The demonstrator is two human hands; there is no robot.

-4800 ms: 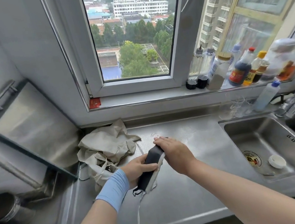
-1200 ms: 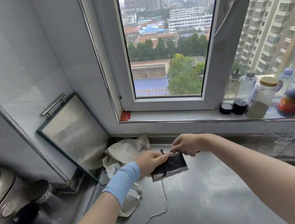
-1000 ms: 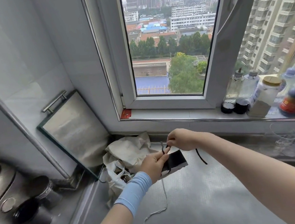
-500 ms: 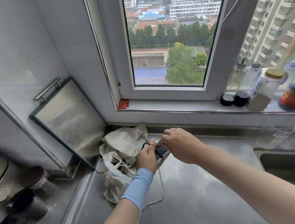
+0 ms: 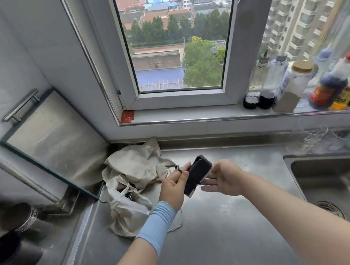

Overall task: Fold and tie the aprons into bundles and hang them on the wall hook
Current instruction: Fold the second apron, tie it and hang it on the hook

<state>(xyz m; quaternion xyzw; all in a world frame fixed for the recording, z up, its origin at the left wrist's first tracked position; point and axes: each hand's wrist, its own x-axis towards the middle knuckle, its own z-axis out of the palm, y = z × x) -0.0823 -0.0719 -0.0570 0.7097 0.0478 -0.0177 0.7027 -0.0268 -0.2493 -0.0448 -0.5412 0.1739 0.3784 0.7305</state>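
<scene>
A small folded black apron bundle [image 5: 197,173] is held above the steel counter [image 5: 223,226]. My left hand [image 5: 177,187], with a blue sleeve on the wrist, grips the bundle's left side, a thin black strap looped at its fingertips. My right hand [image 5: 224,179] is just right of the bundle, palm up, fingers relaxed and spread, holding nothing. A white strap [image 5: 177,225] hangs from the bundle down to the counter. A crumpled beige apron [image 5: 134,180] lies on the counter to the left. No wall hook is in view.
A steel board with a handle [image 5: 58,142] leans against the left wall. The sink [image 5: 338,183] is at the right. Bottles and jars [image 5: 311,84] line the window sill. Dark cups [image 5: 11,252] stand at the lower left.
My right hand has let go of the strap and moved off to the right, opening. The bundle now sits tilted in my left hand alone. The camera has tipped down.
</scene>
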